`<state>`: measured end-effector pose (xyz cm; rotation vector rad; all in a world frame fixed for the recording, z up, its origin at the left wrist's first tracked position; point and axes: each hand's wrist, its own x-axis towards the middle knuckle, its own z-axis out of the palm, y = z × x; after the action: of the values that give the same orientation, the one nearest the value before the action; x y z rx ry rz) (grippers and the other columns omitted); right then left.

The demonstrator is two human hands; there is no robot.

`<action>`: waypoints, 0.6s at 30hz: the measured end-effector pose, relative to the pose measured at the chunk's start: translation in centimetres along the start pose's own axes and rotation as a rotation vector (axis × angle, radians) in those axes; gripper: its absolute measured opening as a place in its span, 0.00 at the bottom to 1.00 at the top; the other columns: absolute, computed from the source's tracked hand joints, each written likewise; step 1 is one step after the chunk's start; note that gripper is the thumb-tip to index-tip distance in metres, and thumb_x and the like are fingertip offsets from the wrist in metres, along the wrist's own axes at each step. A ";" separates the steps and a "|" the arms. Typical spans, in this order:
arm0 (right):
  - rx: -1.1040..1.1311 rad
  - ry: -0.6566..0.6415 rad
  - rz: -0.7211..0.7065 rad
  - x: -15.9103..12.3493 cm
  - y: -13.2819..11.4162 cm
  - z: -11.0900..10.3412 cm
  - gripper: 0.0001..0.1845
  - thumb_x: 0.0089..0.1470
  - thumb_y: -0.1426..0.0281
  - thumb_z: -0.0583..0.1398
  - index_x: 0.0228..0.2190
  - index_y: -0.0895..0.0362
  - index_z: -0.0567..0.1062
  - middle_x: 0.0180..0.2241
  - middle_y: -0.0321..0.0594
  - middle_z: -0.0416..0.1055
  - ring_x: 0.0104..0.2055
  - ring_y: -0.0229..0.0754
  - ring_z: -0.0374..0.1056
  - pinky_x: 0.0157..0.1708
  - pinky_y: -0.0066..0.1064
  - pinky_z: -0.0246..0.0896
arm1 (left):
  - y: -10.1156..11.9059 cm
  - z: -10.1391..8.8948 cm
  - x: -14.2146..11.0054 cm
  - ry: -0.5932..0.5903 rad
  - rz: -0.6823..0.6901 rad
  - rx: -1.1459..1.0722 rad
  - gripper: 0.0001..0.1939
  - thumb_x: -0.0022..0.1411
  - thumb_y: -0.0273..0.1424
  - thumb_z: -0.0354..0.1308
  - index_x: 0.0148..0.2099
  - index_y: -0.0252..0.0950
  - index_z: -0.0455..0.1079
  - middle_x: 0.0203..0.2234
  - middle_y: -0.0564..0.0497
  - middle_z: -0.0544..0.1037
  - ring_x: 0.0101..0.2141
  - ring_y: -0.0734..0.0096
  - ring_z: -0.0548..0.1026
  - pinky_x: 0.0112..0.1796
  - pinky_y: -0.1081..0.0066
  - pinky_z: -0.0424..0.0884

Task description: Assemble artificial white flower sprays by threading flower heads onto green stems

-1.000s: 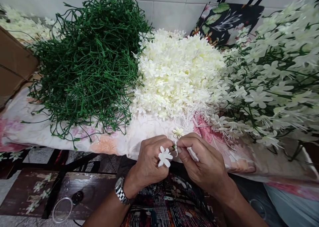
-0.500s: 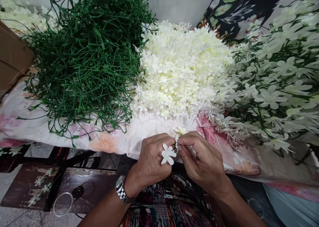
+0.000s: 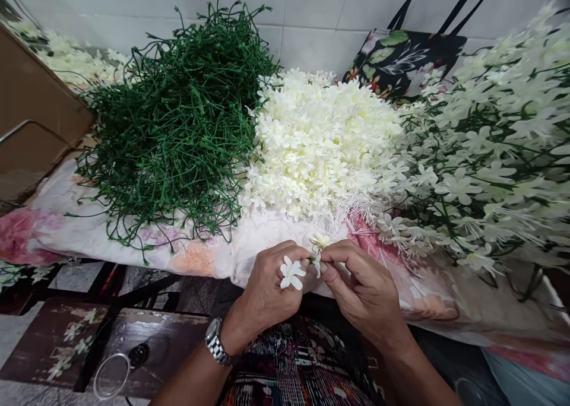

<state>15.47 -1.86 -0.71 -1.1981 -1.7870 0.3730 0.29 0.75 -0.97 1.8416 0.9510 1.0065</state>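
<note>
My left hand [image 3: 271, 290] is closed around a green artificial flower stem, most of it hidden in the fist. A white artificial flower [image 3: 291, 273] sticks out between its fingers. At the fingertips a green stem end [image 3: 314, 260] shows, with white petals touching it. My right hand [image 3: 367, 290] pinches with thumb and forefinger at those petals, close against the left fingertips. A pale yellow-white blossom [image 3: 319, 241] shows just beyond the pinch. Ahead lie a heap of loose white blossoms [image 3: 325, 139] and a tangled pile of green stems [image 3: 178, 139].
Assembled white flowers [image 3: 458, 183] on stems crowd the right side. A floral cloth [image 3: 120, 243] covers the table. At left stands a cardboard box [image 3: 35, 115]; a floral bag [image 3: 401, 62] leans by the tiled wall. A dark bench [image 3: 164, 346] sits below.
The camera view has tilted up slightly, showing more wall. Between my fingertips the green stem end now shows against the petals. Both hands stay close together.
</note>
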 end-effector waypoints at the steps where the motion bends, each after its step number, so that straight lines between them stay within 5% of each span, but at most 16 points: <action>1: -0.005 0.003 -0.002 0.0 0.0 0.0 0.05 0.53 0.79 0.56 0.30 0.57 0.68 0.25 0.35 0.67 0.27 0.33 0.65 0.26 0.23 0.62 | 0.0 0.0 0.0 -0.003 0.001 0.004 0.08 0.54 0.19 0.49 0.29 0.33 0.67 0.19 0.54 0.66 0.21 0.75 0.64 0.24 0.75 0.61; 18: -0.089 0.019 -0.024 0.1 0.1 1.0 0.07 0.53 0.80 0.53 0.30 0.56 0.66 0.23 0.34 0.65 0.25 0.34 0.64 0.23 0.24 0.61 | 0.0 0.6 0.3 0.090 0.065 0.129 0.10 0.52 0.20 0.47 0.22 0.37 0.57 0.15 0.57 0.59 0.18 0.77 0.58 0.20 0.74 0.54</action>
<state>14.74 -1.51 -1.28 -1.2368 -1.8161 0.2702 0.96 0.77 -1.08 1.9583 1.0365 1.0974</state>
